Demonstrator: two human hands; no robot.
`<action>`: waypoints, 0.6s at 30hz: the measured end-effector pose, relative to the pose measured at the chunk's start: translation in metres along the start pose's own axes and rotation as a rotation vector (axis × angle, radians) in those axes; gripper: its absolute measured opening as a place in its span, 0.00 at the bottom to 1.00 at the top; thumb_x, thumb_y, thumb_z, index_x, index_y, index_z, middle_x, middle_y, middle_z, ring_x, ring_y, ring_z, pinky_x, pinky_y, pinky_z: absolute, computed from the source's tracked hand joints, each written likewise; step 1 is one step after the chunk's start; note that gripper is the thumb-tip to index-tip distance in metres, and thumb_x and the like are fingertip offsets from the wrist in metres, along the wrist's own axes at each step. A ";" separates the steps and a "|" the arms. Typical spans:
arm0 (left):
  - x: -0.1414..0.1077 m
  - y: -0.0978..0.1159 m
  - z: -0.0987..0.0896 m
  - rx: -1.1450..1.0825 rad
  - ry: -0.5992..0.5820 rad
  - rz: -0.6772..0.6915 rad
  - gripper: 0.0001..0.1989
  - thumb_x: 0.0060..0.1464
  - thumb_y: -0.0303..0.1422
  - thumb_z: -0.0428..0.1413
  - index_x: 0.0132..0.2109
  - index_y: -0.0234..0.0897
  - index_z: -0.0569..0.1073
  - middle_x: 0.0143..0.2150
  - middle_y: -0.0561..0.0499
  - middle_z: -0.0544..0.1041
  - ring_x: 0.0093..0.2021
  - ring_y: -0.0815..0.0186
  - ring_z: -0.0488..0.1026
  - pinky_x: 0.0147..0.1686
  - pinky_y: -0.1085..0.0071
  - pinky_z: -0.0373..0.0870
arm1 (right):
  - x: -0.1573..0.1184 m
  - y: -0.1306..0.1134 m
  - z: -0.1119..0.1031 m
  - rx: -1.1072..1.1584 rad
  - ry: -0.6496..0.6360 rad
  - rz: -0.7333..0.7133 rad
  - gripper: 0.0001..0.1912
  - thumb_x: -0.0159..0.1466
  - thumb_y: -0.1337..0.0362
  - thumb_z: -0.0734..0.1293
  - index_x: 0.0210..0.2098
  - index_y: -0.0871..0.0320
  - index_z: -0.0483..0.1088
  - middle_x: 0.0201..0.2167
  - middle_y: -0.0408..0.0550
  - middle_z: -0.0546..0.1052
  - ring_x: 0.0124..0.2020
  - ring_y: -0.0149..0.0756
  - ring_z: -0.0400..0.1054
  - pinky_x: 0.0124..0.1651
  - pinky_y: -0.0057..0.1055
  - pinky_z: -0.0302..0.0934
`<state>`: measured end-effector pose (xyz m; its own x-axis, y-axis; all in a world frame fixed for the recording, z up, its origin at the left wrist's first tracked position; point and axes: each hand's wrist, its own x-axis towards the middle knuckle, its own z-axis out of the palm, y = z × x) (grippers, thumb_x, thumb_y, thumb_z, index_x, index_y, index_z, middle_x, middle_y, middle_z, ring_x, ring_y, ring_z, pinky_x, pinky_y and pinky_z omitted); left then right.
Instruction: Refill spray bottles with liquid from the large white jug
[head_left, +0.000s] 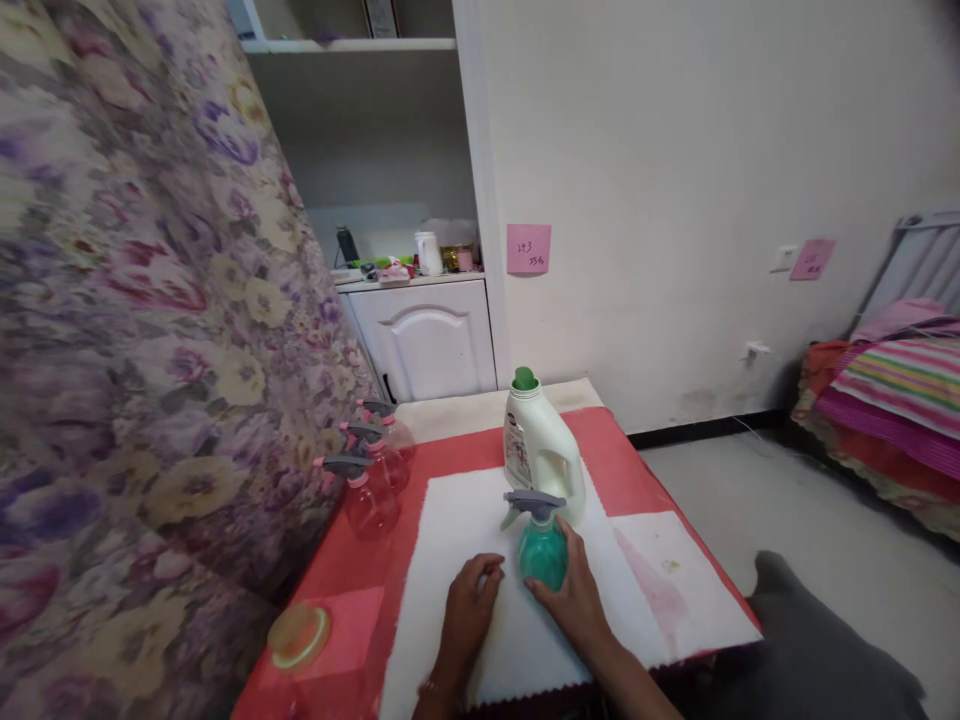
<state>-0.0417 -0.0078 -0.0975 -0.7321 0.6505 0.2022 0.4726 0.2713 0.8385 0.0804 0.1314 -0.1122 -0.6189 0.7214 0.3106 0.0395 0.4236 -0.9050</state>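
Observation:
A round green spray bottle (543,556) with a grey trigger head stands upright on a white cloth (450,520). My right hand (570,600) is wrapped around its right side, thumb at the front. Just left of the bottle, apart from it, is my left hand (476,590), its fingers curled in together; whether anything small is between them I cannot make out. Right behind the spray bottle stands a large pale detergent jug (536,440), with a green piece at its mouth and a handle on its right.
Several clear pink spray bottles (371,508) with grey heads line the table's left side by a floral curtain (150,300). A round yellowish lidded container (298,636) sits front left. A stained white sheet (682,570) lies at right on the red tabletop (442,450).

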 end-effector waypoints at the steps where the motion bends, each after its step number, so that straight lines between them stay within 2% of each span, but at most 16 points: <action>1: 0.000 0.001 0.000 -0.004 0.002 -0.003 0.13 0.56 0.39 0.51 0.42 0.39 0.76 0.41 0.47 0.81 0.44 0.59 0.77 0.48 0.61 0.73 | 0.001 0.001 -0.001 0.004 -0.010 -0.001 0.43 0.51 0.66 0.71 0.62 0.51 0.51 0.59 0.52 0.65 0.62 0.50 0.59 0.64 0.49 0.55; 6: -0.001 0.005 -0.002 -0.020 0.009 -0.008 0.13 0.55 0.39 0.52 0.41 0.38 0.76 0.40 0.46 0.81 0.43 0.59 0.77 0.47 0.62 0.73 | 0.004 0.001 -0.006 0.014 -0.030 -0.010 0.42 0.49 0.67 0.71 0.61 0.52 0.53 0.58 0.52 0.66 0.61 0.50 0.60 0.64 0.49 0.56; 12: -0.004 0.011 -0.002 -0.029 0.026 -0.020 0.12 0.54 0.39 0.52 0.40 0.38 0.76 0.38 0.47 0.81 0.42 0.59 0.77 0.45 0.63 0.73 | 0.001 -0.001 0.000 0.027 0.017 -0.002 0.45 0.48 0.68 0.72 0.62 0.51 0.52 0.58 0.52 0.65 0.62 0.51 0.59 0.64 0.50 0.55; 18: -0.002 0.013 -0.004 -0.027 0.030 -0.026 0.13 0.53 0.39 0.52 0.38 0.38 0.76 0.36 0.47 0.82 0.40 0.59 0.78 0.44 0.63 0.74 | 0.005 -0.002 -0.003 0.090 -0.010 0.034 0.43 0.44 0.70 0.72 0.58 0.53 0.57 0.57 0.53 0.68 0.61 0.54 0.61 0.63 0.51 0.55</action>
<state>-0.0367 -0.0085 -0.0850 -0.7584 0.6219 0.1953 0.4403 0.2678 0.8570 0.0796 0.1365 -0.1079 -0.6264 0.7288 0.2766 -0.0094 0.3478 -0.9375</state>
